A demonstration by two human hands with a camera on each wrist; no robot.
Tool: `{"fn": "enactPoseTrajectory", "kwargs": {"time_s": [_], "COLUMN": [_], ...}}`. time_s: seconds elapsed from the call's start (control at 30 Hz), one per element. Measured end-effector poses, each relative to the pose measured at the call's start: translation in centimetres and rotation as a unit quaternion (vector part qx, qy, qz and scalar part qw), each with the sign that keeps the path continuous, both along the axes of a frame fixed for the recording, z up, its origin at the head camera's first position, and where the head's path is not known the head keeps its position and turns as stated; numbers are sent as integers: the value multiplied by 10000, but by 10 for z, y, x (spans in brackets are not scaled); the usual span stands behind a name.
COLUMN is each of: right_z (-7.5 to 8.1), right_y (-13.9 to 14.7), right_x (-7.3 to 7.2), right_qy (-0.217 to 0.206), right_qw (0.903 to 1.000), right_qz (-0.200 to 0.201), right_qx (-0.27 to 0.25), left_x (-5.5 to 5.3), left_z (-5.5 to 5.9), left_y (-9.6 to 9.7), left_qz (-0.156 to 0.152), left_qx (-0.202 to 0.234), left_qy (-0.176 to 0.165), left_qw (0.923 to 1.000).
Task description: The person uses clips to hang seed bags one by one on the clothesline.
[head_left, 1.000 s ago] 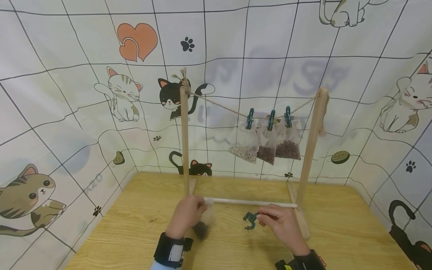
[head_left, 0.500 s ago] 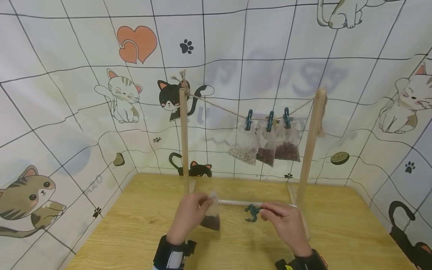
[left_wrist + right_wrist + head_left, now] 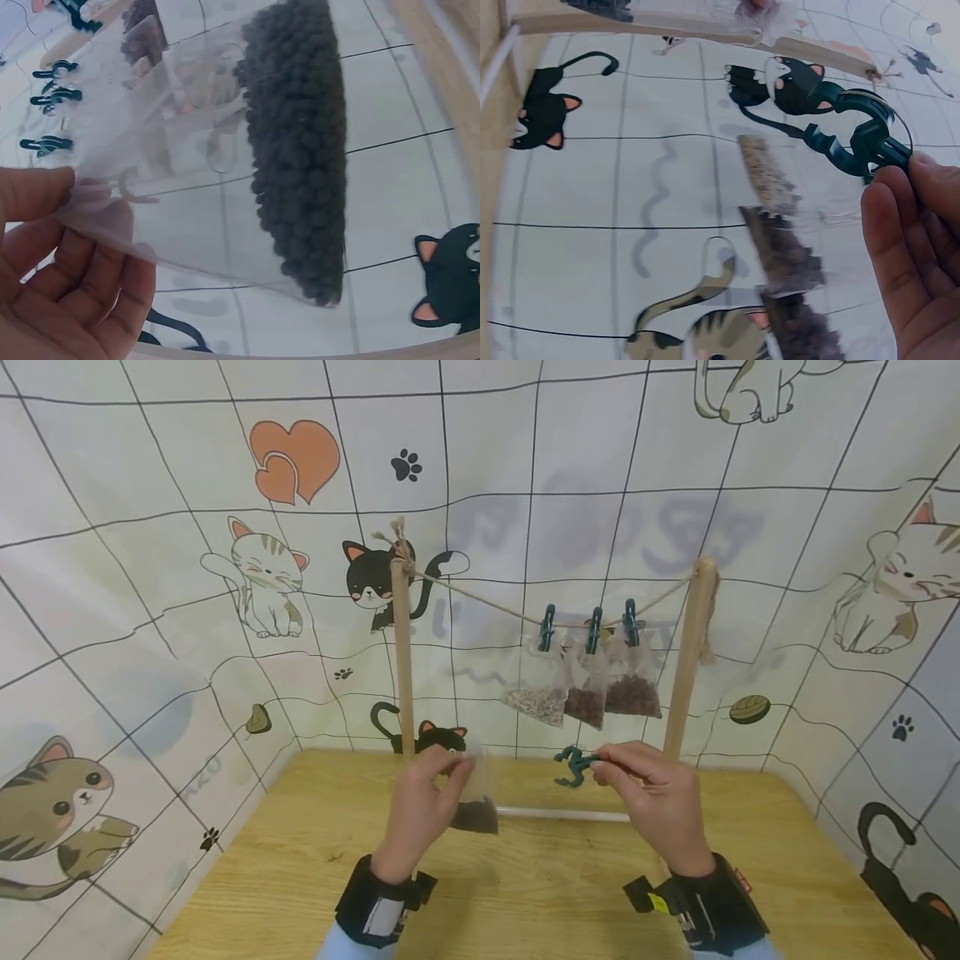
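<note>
My left hand pinches the top edge of a clear plastic bag between thumb and fingers. Small dark round pellets fill the bag's lower end, and it hangs above the table. In my right hand, thumb and fingertips squeeze the handles of a dark green clothespin, its jaws spread apart and pointing left. Beyond both hands, a string sags between two wooden posts. Three bags hang from it by green clothespins: one with pale grains, two with reddish-brown pieces, the rightmost bag among them.
The left post and right post stand on the wooden table, joined low down by a white rod. A cat-patterned cloth forms the backdrop behind and at the sides.
Both hands have risen from near the table toward the string. The bag has come up with the left hand, and the clothespin's jaws now show in side view.
</note>
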State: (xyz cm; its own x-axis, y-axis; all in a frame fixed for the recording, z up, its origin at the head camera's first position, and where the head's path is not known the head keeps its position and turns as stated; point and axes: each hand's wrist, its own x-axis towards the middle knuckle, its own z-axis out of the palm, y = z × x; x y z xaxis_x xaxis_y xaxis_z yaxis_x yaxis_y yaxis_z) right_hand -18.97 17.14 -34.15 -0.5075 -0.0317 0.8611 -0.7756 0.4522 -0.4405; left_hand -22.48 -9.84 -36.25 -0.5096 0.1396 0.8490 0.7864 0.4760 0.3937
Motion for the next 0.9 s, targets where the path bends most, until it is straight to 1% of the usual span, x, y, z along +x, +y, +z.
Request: {"fn": "enactPoseTrajectory", "kwargs": {"time_s": [0.1,0.2,0.27,0.37,0.5,0.7,0.9], "right_z": [25,48,59,70,83,106,130], "right_y": [-2,-5,-6,-5,-6,-14,-24], "right_x": [0,0,-1,-7,-14,-22,-35], "right_qy": [340,517,633,806,1019,1144,1367], "right_qw": [9994,9985,9979,9966,9946,9930,9882], "right_qz": [-83,-161,-128,-89,-41,-102,-415], "right_qx": [47,78,96,156,185,285,550], "left_x": [-5,-9,-13,-18,-26,-38,-53], "left_z": [15,30,39,51,62,76,86], "left_y": [1,3,4,6,8,12,13], "left_qz": [-22,-106,-177,-256,-213,-160,-9], "left_qx": [86,158,194,235,218,165,153], "left_qy": [180,184,84,-10,8,69,154], "left_qw": [9998,9996,9996,9994,9995,9997,9998]}}
